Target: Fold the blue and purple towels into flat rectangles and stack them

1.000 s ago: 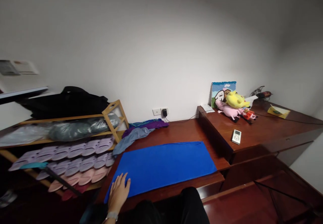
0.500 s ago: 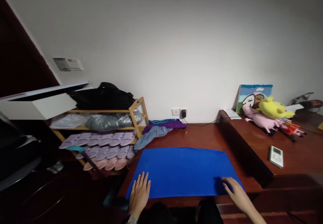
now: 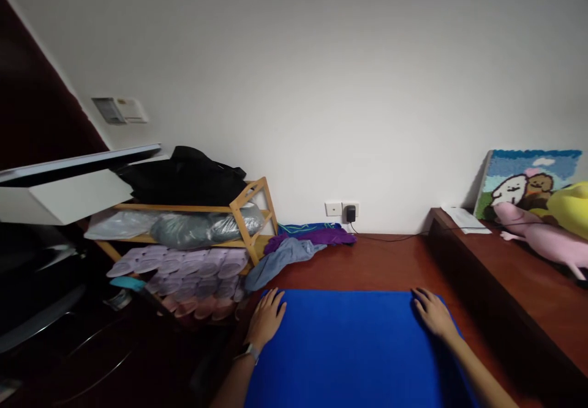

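Nearby, at six o'clock, see blue cloth point(image 3: 358, 353) flat on the table point(image 3: 390, 264). At its ten and two o'clock corners, note left hand point(image 3: 267, 317) and right hand point(image 3: 434, 315) resting palm-down, loosely splayed, gripping nothing. Farther, find rumpled clothes point(image 3: 288, 256) toward eleven, black plug point(image 3: 350, 213) at twelve.

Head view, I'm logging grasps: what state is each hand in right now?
Left hand: open, at the far left corner of the blue cloth.
Right hand: open, near its far right corner.
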Demonstrator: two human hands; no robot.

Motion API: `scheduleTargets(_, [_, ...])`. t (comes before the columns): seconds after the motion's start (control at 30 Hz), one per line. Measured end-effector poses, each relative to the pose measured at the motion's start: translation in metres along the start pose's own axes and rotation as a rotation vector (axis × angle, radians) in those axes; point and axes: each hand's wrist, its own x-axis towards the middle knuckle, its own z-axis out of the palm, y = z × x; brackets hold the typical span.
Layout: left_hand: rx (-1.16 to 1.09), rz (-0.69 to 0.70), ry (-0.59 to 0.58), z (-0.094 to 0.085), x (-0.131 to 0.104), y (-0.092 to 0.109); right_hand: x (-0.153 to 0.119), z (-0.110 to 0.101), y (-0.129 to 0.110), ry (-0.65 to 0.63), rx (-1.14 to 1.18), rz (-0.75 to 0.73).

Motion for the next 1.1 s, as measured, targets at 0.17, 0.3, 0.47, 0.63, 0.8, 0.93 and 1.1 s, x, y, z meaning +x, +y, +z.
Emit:
scheduleTargets(0.17, [-0.022, 0.004, -0.059, 0.026, 0.012, -0.014, 0.001, 0.016, 0.024, -0.052, -0.129, 0.050])
scheduleTargets(0.3, [0.000, -0.029, -0.143, 0.026, 0.006, -0.020, 0.002, 0.015, 0.034, -0.146, -0.193, 0.152])
scheduleTargets(0.47, [0.015, -0.022, -0.175, 0.022, 0.003, -0.019, 0.015, 0.001, 0.020, -0.159, -0.258, 0.286])
scheduleTargets(0.63, [0.014, -0.023, -0.125, 0.023, 0.001, -0.017, 0.013, 0.005, -0.108, 0.044, -0.143, -0.079])
scheduleTargets(0.8, [0.000, -0.042, -0.136, 0.014, 0.000, -0.013, -0.005, 0.037, -0.274, -0.166, 0.073, -0.460])
scheduleTargets(0.93, [-0.001, -0.033, -0.150, 0.011, 0.001, -0.012, 0.002, 0.050, -0.286, -0.261, 0.045, -0.323])
scheduleTargets(1.1, [0.014, -0.032, -0.131, 0.019, 0.002, -0.016, 0.016, 0.037, -0.149, -0.188, -0.097, -0.076])
